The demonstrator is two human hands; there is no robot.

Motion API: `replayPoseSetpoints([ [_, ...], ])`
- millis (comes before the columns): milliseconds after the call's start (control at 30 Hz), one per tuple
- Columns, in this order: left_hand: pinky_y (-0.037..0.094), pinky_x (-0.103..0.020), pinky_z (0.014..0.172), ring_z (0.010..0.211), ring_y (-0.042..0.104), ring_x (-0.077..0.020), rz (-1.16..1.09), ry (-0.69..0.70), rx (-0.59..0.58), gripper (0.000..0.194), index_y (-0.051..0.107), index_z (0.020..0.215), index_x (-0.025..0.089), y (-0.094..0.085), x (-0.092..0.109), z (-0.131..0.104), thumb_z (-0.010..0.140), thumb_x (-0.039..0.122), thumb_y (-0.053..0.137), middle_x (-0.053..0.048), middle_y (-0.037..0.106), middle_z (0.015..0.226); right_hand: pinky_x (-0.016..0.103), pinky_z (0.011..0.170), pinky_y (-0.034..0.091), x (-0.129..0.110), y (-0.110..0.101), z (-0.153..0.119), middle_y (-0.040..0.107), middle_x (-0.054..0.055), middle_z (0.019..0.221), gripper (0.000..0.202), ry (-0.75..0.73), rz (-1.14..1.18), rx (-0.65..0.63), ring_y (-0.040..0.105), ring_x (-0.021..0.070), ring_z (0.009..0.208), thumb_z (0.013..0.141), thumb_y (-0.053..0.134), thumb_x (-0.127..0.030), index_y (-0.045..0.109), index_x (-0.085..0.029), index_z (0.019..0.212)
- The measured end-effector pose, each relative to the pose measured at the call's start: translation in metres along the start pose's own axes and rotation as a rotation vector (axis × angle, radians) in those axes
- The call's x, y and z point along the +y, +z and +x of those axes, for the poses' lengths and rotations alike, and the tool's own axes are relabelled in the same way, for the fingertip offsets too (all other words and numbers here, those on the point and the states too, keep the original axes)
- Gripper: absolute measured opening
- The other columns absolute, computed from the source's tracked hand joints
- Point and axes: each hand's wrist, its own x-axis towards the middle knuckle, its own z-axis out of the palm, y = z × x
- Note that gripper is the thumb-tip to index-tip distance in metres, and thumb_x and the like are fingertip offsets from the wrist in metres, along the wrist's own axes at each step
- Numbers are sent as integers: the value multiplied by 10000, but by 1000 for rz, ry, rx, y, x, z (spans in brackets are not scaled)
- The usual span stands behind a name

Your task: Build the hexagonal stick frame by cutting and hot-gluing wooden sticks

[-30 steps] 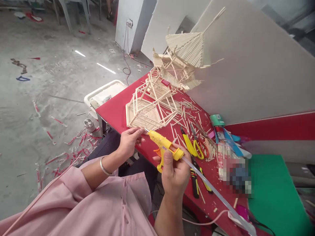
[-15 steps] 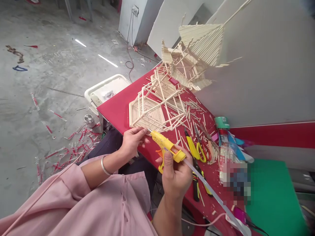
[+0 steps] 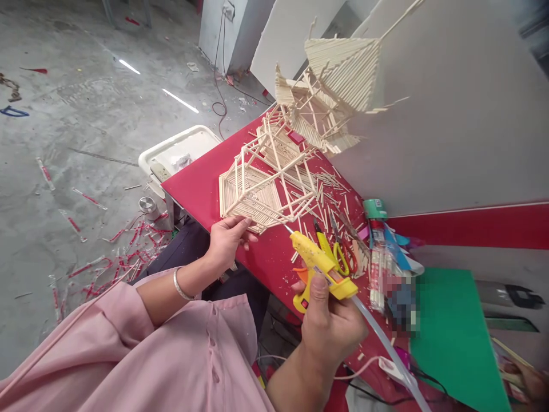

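Observation:
My right hand (image 3: 332,326) grips a yellow hot glue gun (image 3: 315,254), its metal nozzle pointing up and left toward the edge of a wooden stick frame (image 3: 281,171). A long translucent glue stick (image 3: 388,343) trails from the gun's back end. My left hand (image 3: 225,243) is closed in a pinch at the near edge of a hexagonal panel of sticks (image 3: 257,197); whatever lies between its fingertips is too small to make out. Panel and frame rest on the red tabletop (image 3: 195,191).
Behind stands a larger stick model with slatted roof pieces (image 3: 347,74). Loose sticks (image 3: 330,183), yellow-handled scissors (image 3: 341,257) and a green-topped container (image 3: 374,209) lie to the right. A green board (image 3: 454,337) is at far right, a white tray (image 3: 180,149) beyond the left edge, and wrappers (image 3: 132,240) litter the floor.
My right hand has moved the glue gun right, away from my left fingertips. My left hand has shifted slightly to the panel's edge, still pinched. The whole view has swung a little.

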Motion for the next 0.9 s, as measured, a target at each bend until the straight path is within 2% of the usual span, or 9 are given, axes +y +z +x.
replayPoseSetpoints([
  [267, 354, -196, 352, 502, 630, -113, -30, -4, 17, 265, 681, 740, 106, 4, 2, 0, 657, 311, 827, -119, 740, 861, 288, 528, 559, 2, -1, -2, 707, 56, 590, 369, -49, 24, -38, 669, 190, 519, 740, 791, -500, 686, -146, 754],
  [433, 355, -184, 347, 492, 625, -103, -30, -10, 30, 267, 682, 747, 104, 4, 2, 0, 657, 307, 830, -102, 737, 834, 327, 649, 582, 8, -1, -4, 730, 73, 668, 358, -83, -18, -185, 710, 216, 647, 786, 745, -504, 690, -151, 805],
  [533, 364, -185, 351, 464, 603, -100, -54, -1, 24, 265, 682, 752, 106, 2, -1, 1, 653, 305, 828, -75, 723, 744, 360, 722, 579, 4, 10, -4, 742, 97, 763, 405, -132, -86, -302, 720, 239, 753, 824, 673, -565, 690, -161, 828],
  [633, 361, -187, 353, 418, 550, -82, -75, 5, 48, 261, 673, 756, 109, 2, -4, 3, 643, 287, 827, -40, 694, 656, 371, 733, 561, -1, 28, -2, 717, 102, 754, 456, -215, -174, -367, 706, 251, 779, 865, 579, -617, 665, -176, 788],
  [800, 353, -184, 362, 424, 560, -91, -68, -15, 67, 256, 690, 817, 109, 4, -3, 2, 669, 282, 807, -32, 683, 625, 356, 708, 528, -1, 54, -1, 700, 107, 812, 464, -264, -232, -323, 683, 247, 788, 927, 469, -620, 626, -183, 913],
  [900, 353, -194, 356, 395, 531, -85, -71, -18, 50, 265, 692, 778, 106, 4, -3, 1, 664, 309, 817, -32, 679, 608, 364, 741, 522, 1, 62, 0, 691, 115, 877, 459, -318, -282, -254, 674, 254, 832, 881, 559, -628, 618, -177, 950],
])
